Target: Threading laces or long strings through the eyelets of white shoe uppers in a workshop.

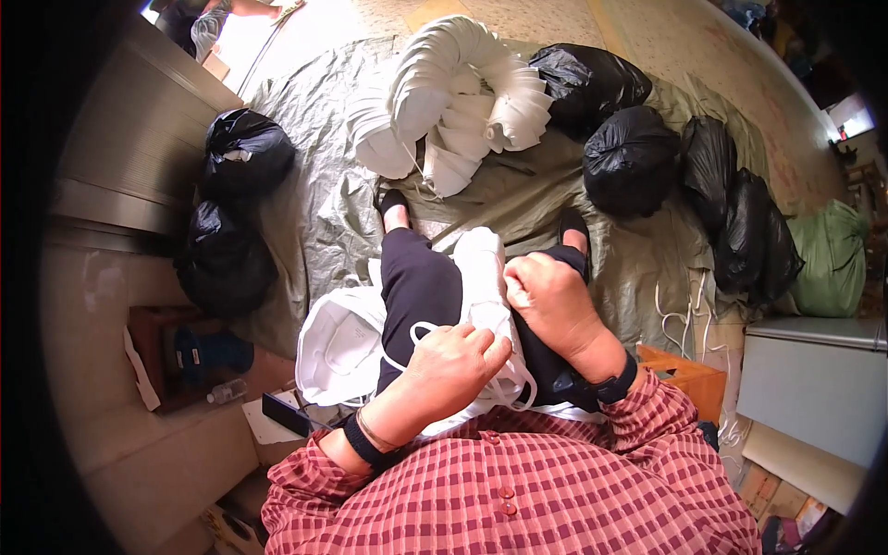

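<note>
A white fabric piece lies across my lap between my dark-trousered knees; its exact kind is unclear. My left hand is closed over its near part, with a white cord looping out beside the fingers. My right hand is a closed fist above my right thigh, at the fabric's right edge. What it grips, if anything, is hidden. Against my left leg rests a white bag-like bundle, open at the top. Long curved stacks of white pieces lie on the floor beyond my feet.
A grey-green sheet covers the floor. Black plastic bags stand at the right and more black bags at the left. A green sack, a grey box and a wooden stool are on the right. White cords trail nearby.
</note>
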Tool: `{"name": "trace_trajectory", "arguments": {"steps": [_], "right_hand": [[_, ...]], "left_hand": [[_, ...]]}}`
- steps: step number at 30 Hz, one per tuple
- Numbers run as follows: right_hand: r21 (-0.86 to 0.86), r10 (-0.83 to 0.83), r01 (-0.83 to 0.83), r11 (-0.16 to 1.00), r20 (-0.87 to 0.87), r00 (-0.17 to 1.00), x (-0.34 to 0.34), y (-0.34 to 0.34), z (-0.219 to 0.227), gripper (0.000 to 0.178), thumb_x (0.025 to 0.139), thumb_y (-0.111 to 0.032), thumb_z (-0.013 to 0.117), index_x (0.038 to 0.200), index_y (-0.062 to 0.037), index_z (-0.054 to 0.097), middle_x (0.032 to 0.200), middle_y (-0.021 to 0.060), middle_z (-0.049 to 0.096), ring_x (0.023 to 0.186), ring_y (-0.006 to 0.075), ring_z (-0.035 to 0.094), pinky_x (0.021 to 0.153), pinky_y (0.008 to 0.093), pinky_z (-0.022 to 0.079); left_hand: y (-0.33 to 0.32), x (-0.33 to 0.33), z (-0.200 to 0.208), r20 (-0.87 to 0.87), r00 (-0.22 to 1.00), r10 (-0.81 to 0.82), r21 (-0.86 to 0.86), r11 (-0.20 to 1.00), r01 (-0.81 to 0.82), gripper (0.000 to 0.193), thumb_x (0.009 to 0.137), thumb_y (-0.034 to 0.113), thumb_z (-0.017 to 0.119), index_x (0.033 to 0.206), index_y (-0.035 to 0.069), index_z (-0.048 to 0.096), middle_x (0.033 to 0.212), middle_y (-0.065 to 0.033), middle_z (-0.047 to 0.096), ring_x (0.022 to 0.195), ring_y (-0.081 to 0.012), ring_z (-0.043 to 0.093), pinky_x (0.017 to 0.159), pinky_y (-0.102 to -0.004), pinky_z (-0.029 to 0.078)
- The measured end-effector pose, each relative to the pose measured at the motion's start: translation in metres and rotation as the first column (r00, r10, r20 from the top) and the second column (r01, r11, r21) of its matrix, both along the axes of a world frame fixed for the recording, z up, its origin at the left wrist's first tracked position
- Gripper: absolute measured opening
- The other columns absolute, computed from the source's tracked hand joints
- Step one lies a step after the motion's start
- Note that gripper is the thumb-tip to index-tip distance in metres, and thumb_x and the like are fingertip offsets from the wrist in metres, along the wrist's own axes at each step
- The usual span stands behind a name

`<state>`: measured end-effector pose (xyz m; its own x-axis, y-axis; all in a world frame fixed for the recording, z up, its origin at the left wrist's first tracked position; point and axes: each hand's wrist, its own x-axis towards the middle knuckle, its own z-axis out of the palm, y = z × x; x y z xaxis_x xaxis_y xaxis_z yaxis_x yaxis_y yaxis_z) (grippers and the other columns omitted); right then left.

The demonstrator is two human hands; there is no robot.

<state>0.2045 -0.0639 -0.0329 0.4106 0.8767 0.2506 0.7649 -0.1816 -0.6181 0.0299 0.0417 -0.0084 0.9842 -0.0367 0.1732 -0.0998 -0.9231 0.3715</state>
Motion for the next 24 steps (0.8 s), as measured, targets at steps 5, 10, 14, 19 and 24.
{"name": "trace_trajectory", "arguments": {"steps": [5,10,14,19,24], "right_hand": [[-0.022,0.055,-0.06,0.998,-0.158,0.986,-0.012,-0.011,0.02,0.007,0.087,-0.006,0.069,0.091,-0.0012,0.065,0.086,0.0144,0.067,0.079,0.0325,0.066,0.072,0.0395,0.053],[-0.079,0.082,-0.082,0.994,-0.002,0.997,-0.021,-0.014,0.012,0.011,0.086,-0.01,0.067,0.089,-0.003,0.059,0.082,0.0149,0.063,0.077,0.0335,0.066,0.07,0.0412,0.055],[-0.142,0.102,-0.085,0.986,0.123,0.987,-0.024,-0.008,0.01,0.013,0.083,-0.009,0.067,0.086,-0.0024,0.057,0.08,0.0144,0.061,0.073,0.0324,0.066,0.067,0.0405,0.056],[-0.217,0.083,-0.053,0.975,0.128,0.988,-0.024,-0.001,0.013,0.015,0.079,-0.005,0.069,0.085,-0.0012,0.057,0.079,0.0165,0.061,0.077,0.035,0.064,0.072,0.0436,0.052],[-0.194,0.154,-0.127,0.973,0.134,0.979,-0.011,0.01,0.012,0.015,0.077,-0.006,0.069,0.084,-0.0016,0.056,0.079,0.0161,0.062,0.077,0.0343,0.066,0.072,0.044,0.052]], "left_hand": [[-0.002,-0.006,-0.003,0.019,1.0,0.009,-0.012,1.0,-0.008,0.019,0.081,0.016,0.067,0.097,0.008,0.062,0.075,-0.0022,0.056,0.07,-0.0207,0.061,0.059,-0.0354,0.048],[-0.002,-0.008,0.001,0.026,0.999,-0.029,-0.003,1.0,0.029,0.022,0.078,0.016,0.066,0.099,0.009,0.063,0.076,-0.0016,0.056,0.071,-0.0197,0.061,0.058,-0.0347,0.047],[-0.003,-0.01,0.002,0.032,0.999,-0.034,0.025,0.999,0.033,0.021,0.078,0.016,0.065,0.097,0.009,0.062,0.075,-0.0014,0.056,0.071,-0.019,0.061,0.058,-0.0342,0.046],[-0.004,-0.01,0.001,0.034,0.999,-0.033,0.038,0.999,0.032,0.017,0.079,0.017,0.064,0.094,0.009,0.061,0.075,-0.0012,0.055,0.071,-0.0187,0.06,0.058,-0.034,0.046],[0.001,-0.002,-0.008,0.069,0.997,0.022,-0.036,0.999,-0.019,0.017,0.078,0.016,0.066,0.093,0.009,0.06,0.074,-0.0021,0.055,0.069,-0.0205,0.061,0.058,-0.0355,0.048]]}}
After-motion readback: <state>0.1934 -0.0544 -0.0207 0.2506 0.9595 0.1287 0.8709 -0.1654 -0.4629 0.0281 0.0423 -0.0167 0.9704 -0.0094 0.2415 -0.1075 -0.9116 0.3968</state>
